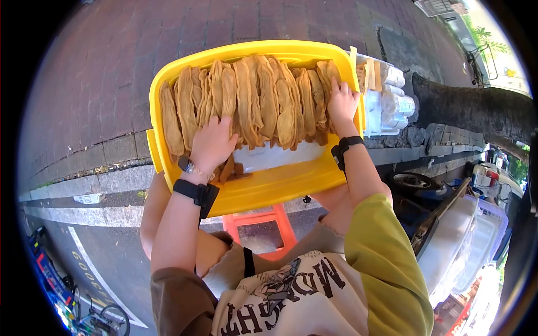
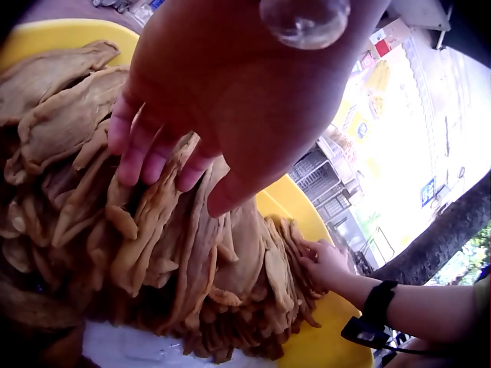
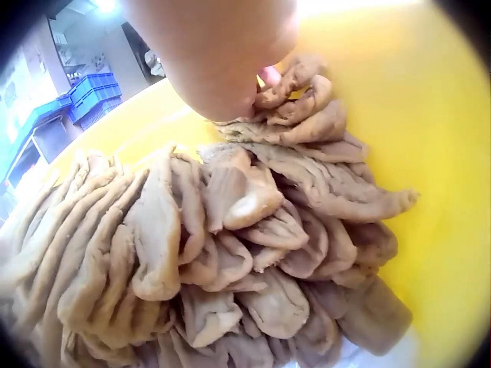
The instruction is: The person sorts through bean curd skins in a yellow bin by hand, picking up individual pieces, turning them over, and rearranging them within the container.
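Long, flat, wrinkled tan-brown pieces (image 1: 244, 95) stand packed side by side in a yellow tub (image 1: 252, 196). My left hand (image 1: 213, 143) is at the near edge of the row, left of the middle. Its fingers hang loosely over the pieces in the left wrist view, holding none of them. At the right end of the row, my right hand (image 1: 343, 106) touches the last pieces. Bunched, folded ends (image 3: 307, 107) show beside it in the right wrist view, where the palm hides most of its fingers; I cannot tell whether they pinch a piece.
White lining (image 1: 280, 157) shows on the tub's floor, with a few loose bits (image 1: 232, 172) near the left hand. A red stool (image 1: 286, 224) is below the tub. Wrapped white rolls (image 1: 395, 103) lie to the right, before a tree trunk (image 1: 465, 103).
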The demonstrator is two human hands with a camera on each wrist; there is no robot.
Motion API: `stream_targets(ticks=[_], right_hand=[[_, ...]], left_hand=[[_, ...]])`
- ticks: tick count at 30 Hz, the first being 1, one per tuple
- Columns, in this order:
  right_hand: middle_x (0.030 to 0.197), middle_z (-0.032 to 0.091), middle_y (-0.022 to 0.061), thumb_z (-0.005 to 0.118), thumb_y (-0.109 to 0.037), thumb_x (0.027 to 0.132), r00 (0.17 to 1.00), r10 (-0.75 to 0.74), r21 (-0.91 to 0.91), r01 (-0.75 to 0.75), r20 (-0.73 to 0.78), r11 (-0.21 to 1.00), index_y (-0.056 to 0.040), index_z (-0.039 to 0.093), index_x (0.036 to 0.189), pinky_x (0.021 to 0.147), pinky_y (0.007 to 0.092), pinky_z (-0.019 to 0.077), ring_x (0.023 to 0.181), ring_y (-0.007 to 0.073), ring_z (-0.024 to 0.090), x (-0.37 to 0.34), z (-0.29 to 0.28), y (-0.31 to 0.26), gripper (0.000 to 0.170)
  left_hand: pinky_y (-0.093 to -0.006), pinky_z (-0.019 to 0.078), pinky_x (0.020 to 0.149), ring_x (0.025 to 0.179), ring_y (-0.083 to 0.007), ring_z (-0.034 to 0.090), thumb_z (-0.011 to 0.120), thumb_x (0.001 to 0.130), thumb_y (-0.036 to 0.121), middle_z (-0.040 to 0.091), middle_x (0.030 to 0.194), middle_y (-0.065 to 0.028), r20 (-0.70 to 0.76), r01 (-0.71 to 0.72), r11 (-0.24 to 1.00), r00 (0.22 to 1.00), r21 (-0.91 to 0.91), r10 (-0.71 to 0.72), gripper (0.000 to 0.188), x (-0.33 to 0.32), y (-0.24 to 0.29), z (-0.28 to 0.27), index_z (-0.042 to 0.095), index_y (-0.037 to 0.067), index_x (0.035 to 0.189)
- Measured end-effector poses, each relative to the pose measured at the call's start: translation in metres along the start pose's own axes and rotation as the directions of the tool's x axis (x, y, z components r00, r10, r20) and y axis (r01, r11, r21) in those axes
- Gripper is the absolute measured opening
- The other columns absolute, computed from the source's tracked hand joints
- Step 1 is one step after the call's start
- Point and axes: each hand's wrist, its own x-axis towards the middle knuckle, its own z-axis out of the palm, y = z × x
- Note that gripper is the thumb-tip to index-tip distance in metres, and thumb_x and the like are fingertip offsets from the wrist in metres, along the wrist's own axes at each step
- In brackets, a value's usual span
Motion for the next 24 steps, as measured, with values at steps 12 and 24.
stream_targets(ticks=[12, 24], right_hand=[[0.115, 0.055, 0.0131, 0.057, -0.031, 0.081, 0.988, -0.127, 0.271, 0.098, 0.092, 0.958, -0.0047, 0.041, 0.130, 0.092, 0.0437, 0.0347, 0.110, 0.0284, 0.049, -0.031, -0.112, -0.041, 0.058], [0.107, 0.057, 0.0174, 0.061, -0.026, 0.081, 0.834, -0.495, 0.645, 0.240, 0.246, 0.725, -0.0006, 0.045, 0.123, 0.085, 0.0414, 0.0434, 0.103, 0.0314, 0.053, -0.047, -0.118, -0.081, 0.052]], left_hand=[[-0.0464, 0.0469, 0.066, 0.079, -0.0393, 0.057, 0.055, 0.080, 0.009, 0.051, 0.089, -0.0183, -0.137, 0.053, 0.996, 0.989, -0.077, -0.063, 0.021, 0.015, 0.001, 0.017, 0.046, 0.011, 0.099], [-0.0385, 0.0468, 0.072, 0.090, -0.0314, 0.060, 0.055, 0.081, 0.008, 0.054, 0.105, -0.0218, -0.024, 0.274, 0.896, 0.953, -0.349, -0.301, 0.032, 0.027, -0.003, 0.014, 0.040, 0.001, 0.108]])
